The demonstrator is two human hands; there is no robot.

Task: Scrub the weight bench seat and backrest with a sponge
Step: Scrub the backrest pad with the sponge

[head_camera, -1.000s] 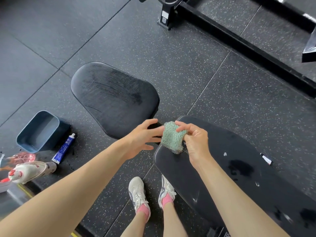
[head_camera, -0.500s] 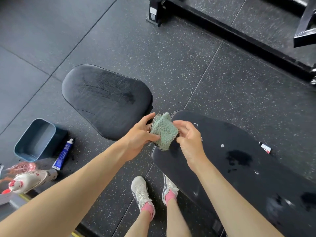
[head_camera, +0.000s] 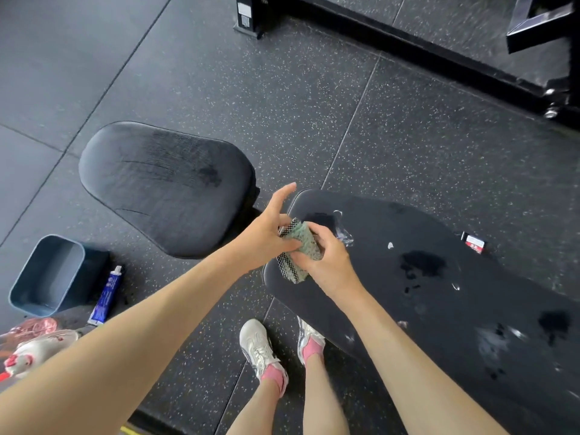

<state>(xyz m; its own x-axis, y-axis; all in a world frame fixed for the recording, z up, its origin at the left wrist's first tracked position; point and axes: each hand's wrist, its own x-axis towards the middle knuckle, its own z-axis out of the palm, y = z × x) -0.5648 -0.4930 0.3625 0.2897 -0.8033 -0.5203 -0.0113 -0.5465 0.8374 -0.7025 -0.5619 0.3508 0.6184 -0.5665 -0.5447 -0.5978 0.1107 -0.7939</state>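
Right hand (head_camera: 326,268) grasps the sponge (head_camera: 303,246); left hand (head_camera: 266,237) pinches its netted edge, index lifted, probably settling the grip before scrubbing the wet backrest (head_camera: 470,309) just beneath them.

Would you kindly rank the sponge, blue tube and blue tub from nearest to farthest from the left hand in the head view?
1. sponge, gripped by the left hand itself
2. blue tube, lying off to its left
3. blue tub, farther left, past the tube
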